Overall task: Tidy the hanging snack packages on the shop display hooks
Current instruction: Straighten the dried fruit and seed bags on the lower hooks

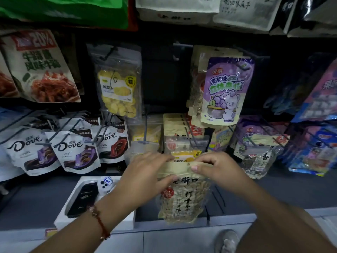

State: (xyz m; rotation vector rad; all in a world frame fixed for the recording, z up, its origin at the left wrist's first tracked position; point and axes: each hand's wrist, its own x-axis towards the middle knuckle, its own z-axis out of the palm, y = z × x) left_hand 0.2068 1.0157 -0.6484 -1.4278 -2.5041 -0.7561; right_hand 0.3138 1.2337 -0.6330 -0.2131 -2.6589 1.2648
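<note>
Both hands hold one seed packet [184, 196] low in the middle of the display, in front of the bottom row of hooks. The left hand [145, 177] grips its upper left corner, thumb across the front just under the beige header strip and the other fingers curled over the top edge. The right hand [218, 168] pinches the upper right of the same strip, thumb on the front near the small hanging hole and fingers folded behind. The packet hangs upright from that grip, its clear lower part showing pale seeds and black lettering.

Just behind its top edge sits a yellow packet [186, 155] on a hook. To the left, three white chocolate bags [73, 152] hang side by side. Above them hang a clear bag of yellow dried fruit [118, 88] and, further left, a bag of red meat strips [43, 70]. Up and to the right hangs a purple candy bag [226, 92] with a cartoon animal. Below the left forearm, a white box [73, 203] holds a black phone [83, 199]. A red bracelet [100, 223] circles the left wrist.
</note>
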